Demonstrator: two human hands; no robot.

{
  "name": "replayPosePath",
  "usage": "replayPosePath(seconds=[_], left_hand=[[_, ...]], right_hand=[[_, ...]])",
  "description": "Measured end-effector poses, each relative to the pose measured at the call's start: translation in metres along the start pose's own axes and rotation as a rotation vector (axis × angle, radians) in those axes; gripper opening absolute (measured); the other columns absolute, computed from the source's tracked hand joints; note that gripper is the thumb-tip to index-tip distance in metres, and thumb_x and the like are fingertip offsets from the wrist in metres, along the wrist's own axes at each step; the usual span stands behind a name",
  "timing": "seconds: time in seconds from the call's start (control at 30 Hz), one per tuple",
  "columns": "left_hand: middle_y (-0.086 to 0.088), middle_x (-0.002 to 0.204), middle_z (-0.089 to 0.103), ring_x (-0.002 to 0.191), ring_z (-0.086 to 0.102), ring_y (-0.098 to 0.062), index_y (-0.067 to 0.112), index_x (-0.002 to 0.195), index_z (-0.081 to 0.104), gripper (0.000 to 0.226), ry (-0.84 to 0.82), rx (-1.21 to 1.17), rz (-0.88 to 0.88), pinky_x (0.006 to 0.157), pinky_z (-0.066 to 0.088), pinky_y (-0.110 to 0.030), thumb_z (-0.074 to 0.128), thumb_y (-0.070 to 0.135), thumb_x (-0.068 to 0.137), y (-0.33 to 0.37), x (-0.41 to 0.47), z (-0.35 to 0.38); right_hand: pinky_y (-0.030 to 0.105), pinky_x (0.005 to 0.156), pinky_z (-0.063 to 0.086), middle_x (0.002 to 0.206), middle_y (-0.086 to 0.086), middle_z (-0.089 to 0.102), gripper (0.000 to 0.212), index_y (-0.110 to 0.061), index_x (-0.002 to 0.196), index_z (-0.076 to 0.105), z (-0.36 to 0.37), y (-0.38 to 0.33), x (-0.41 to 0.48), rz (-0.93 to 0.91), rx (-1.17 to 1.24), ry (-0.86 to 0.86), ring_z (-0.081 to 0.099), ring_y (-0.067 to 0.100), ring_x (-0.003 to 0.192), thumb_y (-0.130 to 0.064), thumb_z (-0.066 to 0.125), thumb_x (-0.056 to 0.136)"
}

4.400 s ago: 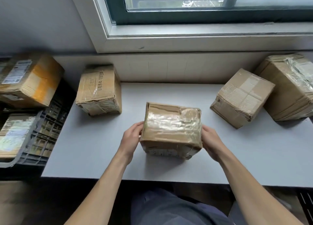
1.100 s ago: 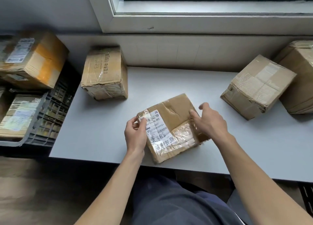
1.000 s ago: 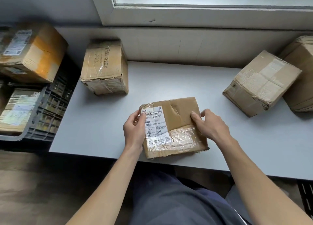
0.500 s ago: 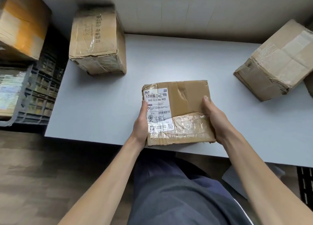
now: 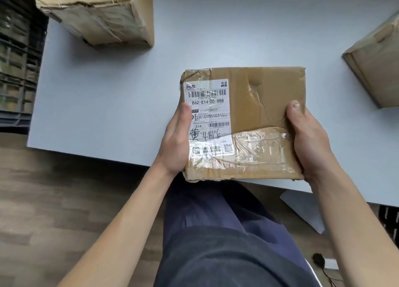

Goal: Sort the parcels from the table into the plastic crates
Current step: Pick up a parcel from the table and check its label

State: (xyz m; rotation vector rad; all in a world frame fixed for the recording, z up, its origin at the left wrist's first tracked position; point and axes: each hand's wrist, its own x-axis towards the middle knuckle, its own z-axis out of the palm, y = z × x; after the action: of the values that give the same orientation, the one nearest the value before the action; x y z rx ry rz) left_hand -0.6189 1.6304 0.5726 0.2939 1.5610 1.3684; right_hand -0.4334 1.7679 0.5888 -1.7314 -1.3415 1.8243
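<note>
**A:** What lies nearest the camera?
**B:** Dark trousers (image 5: 216,232), seen from above, with two bare forearms reaching forward.

**A:** And the hands?
**B:** The left hand (image 5: 176,139) grips the left side of the held parcel (image 5: 259,105), thumb on its white shipping label (image 5: 208,118). The right hand (image 5: 311,144) grips the right side, thumb on top.

**A:** Where is that box?
**B:** Label up, over the near edge of the grey table (image 5: 108,92); whether it rests on the surface cannot be told.

**A:** Farther back?
**B:** A second parcel (image 5: 97,12) at the table's far left and a third parcel (image 5: 375,66) at the right, both well apart from the held one; a dark plastic crate (image 5: 17,59) stands beside the table's left edge
</note>
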Motion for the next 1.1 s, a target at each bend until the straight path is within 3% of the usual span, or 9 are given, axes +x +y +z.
replayPosePath(seconds=[0.2,0.4,0.6,0.73,1.1], left_hand=[[-0.003,0.143,0.064,0.131,0.062,-0.016,0.012,0.151,0.047,0.052,-0.032,-0.030,0.020,0.107,0.053,-0.033,0.023,0.038,0.113,-0.0032,0.0015,-0.0016],[-0.003,0.141,0.065,0.129,0.063,-0.014,0.010,0.152,0.046,0.057,-0.052,-0.046,0.037,0.099,0.055,-0.026,0.026,0.041,0.109,-0.0016,0.0021,-0.0028],[0.001,0.138,0.066,0.129,0.063,-0.010,0.015,0.144,0.051,0.047,-0.029,-0.019,0.050,0.100,0.053,-0.023,0.021,0.032,0.114,-0.0018,0.0021,-0.0017],[0.007,0.132,0.068,0.124,0.065,-0.006,0.018,0.140,0.053,0.043,-0.026,-0.039,0.058,0.095,0.052,-0.018,0.020,0.029,0.114,-0.0010,0.0015,-0.0001],[-0.004,0.144,0.062,0.134,0.060,-0.016,0.014,0.149,0.048,0.050,-0.058,-0.051,0.065,0.108,0.052,-0.033,0.023,0.037,0.112,-0.0045,0.0042,-0.0034]], right_hand=[[0.038,0.101,0.055,0.112,-0.024,0.075,0.027,-0.038,0.120,0.068,0.0003,0.0002,-0.0013,0.000,-0.027,0.026,0.072,0.002,0.107,-0.049,0.047,0.108],[0.044,0.105,0.054,0.111,-0.024,0.076,0.027,-0.039,0.116,0.070,0.0014,-0.0016,-0.0036,0.003,-0.046,0.045,0.072,0.004,0.107,-0.052,0.048,0.107],[0.034,0.101,0.056,0.114,-0.025,0.074,0.033,-0.037,0.129,0.066,0.0014,-0.0029,-0.0037,-0.014,-0.068,0.041,0.071,0.000,0.108,-0.051,0.046,0.108],[0.032,0.100,0.056,0.114,-0.027,0.074,0.031,-0.039,0.127,0.065,0.0016,-0.0039,-0.0042,-0.024,-0.074,0.032,0.071,-0.001,0.109,-0.051,0.045,0.108],[0.029,0.098,0.055,0.115,-0.028,0.073,0.030,-0.041,0.126,0.065,0.0019,-0.0033,-0.0040,-0.039,-0.076,0.035,0.069,-0.003,0.109,-0.053,0.046,0.107]])
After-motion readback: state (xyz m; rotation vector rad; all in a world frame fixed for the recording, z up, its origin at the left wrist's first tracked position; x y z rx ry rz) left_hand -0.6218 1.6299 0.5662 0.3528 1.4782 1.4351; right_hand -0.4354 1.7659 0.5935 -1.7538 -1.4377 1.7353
